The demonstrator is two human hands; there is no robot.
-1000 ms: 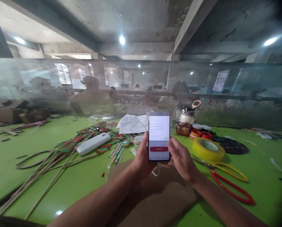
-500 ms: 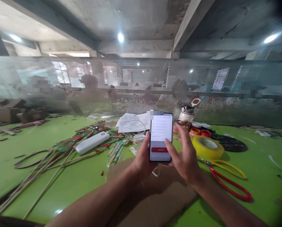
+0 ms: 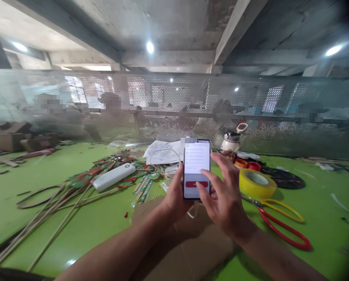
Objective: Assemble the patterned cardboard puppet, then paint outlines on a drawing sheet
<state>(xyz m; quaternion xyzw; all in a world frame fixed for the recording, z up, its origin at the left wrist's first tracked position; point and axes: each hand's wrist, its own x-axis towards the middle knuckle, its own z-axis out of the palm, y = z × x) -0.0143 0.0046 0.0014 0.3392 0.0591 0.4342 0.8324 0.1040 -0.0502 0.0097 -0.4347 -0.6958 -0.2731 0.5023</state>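
A phone (image 3: 196,166) with a lit screen showing lines of text and a red button stands tilted up, gripped from its left side by my left hand (image 3: 174,197). Over the lower right of the screen is my right hand (image 3: 225,195), its fingers apart, with thumb and index finger at the glass. Whether they touch it I cannot tell. A white cable (image 3: 192,212) hangs below the phone. Beneath both hands lies a brown cardboard sheet (image 3: 188,249) on the green table (image 3: 104,242).
Yellow tape (image 3: 256,183) and red-and-yellow-handled scissors (image 3: 282,222) lie right. Behind are a bottle (image 3: 230,143) and paper (image 3: 162,151). Left are a white device (image 3: 114,176), thin sticks (image 3: 48,210) and cardboard boxes (image 3: 6,141). People sit behind the perforated partition (image 3: 168,101).
My right hand has moved left and its thumb has come over the red button area. The phone and my left hand have shifted slightly left.
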